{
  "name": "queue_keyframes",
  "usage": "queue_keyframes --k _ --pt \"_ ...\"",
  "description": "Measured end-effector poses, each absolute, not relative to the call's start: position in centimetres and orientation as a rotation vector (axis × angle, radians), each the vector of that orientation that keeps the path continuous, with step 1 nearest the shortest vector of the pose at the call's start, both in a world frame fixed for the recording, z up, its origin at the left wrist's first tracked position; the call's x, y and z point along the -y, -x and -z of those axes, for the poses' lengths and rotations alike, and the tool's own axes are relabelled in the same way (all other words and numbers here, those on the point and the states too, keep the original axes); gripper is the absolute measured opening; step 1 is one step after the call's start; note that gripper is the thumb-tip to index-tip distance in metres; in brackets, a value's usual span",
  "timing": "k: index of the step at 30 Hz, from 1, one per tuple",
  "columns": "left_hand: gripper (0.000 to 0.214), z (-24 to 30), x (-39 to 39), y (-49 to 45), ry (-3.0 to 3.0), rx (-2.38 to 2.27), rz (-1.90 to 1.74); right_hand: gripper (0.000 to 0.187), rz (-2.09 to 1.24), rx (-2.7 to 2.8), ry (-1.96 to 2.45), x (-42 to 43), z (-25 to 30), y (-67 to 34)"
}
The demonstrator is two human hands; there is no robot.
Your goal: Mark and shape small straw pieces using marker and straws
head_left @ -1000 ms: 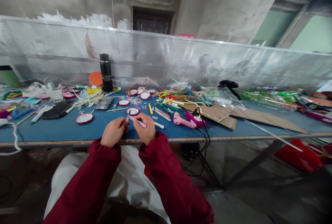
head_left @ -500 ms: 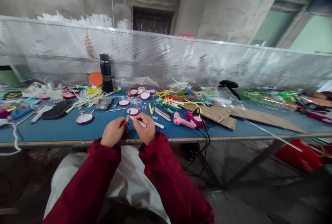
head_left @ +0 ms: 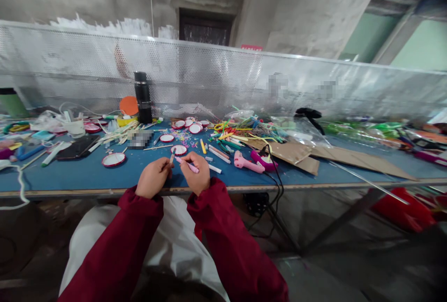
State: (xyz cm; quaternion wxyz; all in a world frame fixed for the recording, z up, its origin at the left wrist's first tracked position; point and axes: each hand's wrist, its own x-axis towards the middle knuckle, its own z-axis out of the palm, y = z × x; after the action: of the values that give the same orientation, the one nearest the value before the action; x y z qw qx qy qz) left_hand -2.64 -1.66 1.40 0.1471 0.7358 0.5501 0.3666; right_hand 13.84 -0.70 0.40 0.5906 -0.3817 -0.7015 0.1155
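Low over the near edge of the table, my left hand (head_left: 152,178) pinches a short thin stick (head_left: 172,155) upright between thumb and fingers. My right hand (head_left: 196,174) is closed around a pink marker pen (head_left: 192,167), its tip pointing left at the stick. Whether the tip touches the stick is too small to tell. Just behind both hands lies a round white disc with a red rim (head_left: 179,150). To the right of my right hand are a white marker with a blue end (head_left: 214,169) and several more pens (head_left: 219,154).
A pink glue gun (head_left: 248,162) with black cables lies at the right, beside flat cardboard (head_left: 291,152). A black bottle (head_left: 142,99) stands at the back before the perforated metal screen (head_left: 216,78). On the left are a phone (head_left: 77,147), wooden sticks and another red-rimmed disc (head_left: 113,160).
My right hand and the pink marker have shifted very slightly to the right. My left hand and the stick stay in nearly the same place.
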Motion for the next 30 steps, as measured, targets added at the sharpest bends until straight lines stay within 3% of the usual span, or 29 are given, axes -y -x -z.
queue_keyframes --k 30 --pt "0.026 -1.43 1.65 2.68 -2.117 -1.556 -1.055 0.013 -0.269 1.659 0.876 0.82 -0.58 -13.79"
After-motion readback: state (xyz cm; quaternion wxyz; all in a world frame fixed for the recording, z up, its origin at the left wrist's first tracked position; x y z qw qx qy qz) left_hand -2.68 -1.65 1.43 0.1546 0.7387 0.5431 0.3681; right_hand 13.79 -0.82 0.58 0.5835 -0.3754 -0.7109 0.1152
